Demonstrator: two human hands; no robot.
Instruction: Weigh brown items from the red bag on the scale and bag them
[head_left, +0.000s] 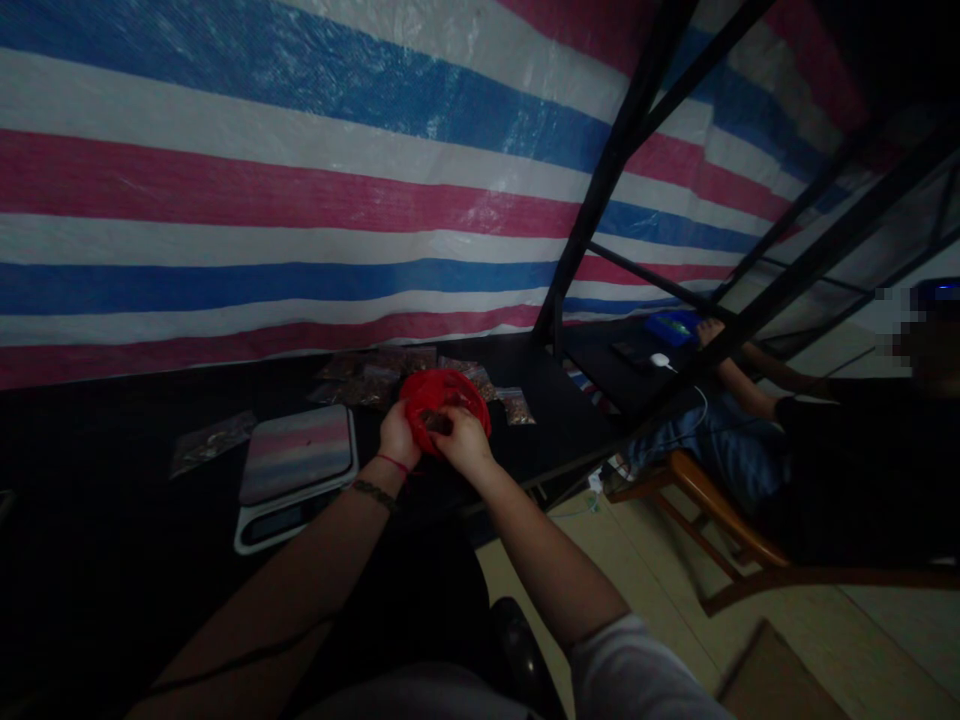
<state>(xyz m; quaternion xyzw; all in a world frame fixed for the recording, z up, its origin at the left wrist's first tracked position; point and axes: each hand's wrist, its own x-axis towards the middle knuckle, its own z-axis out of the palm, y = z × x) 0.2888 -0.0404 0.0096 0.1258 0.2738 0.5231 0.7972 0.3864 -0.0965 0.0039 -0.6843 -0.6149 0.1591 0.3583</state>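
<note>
A red plastic bag (448, 385) stands on the black table in front of me, its mouth open and dark contents inside. My left hand (399, 437) is closed on the bag's left edge. At the right side of the mouth, my right hand (465, 445) has its fingers curled and reaching in; what they pinch, if anything, is too dark to make out. Several small clear zip bags (517, 406) with brownish bits lie behind and beside the red bag. Left of my hands is a white kitchen scale (300, 455), with nothing visible on its shiny plate.
Another clear zip bag (214, 443) lies left of the scale. A striped tarp (300, 190) hangs behind the table, and a black metal frame (592, 230) rises at the right. Beyond it, a seated person (847, 430) has hands near a blue container (671, 326).
</note>
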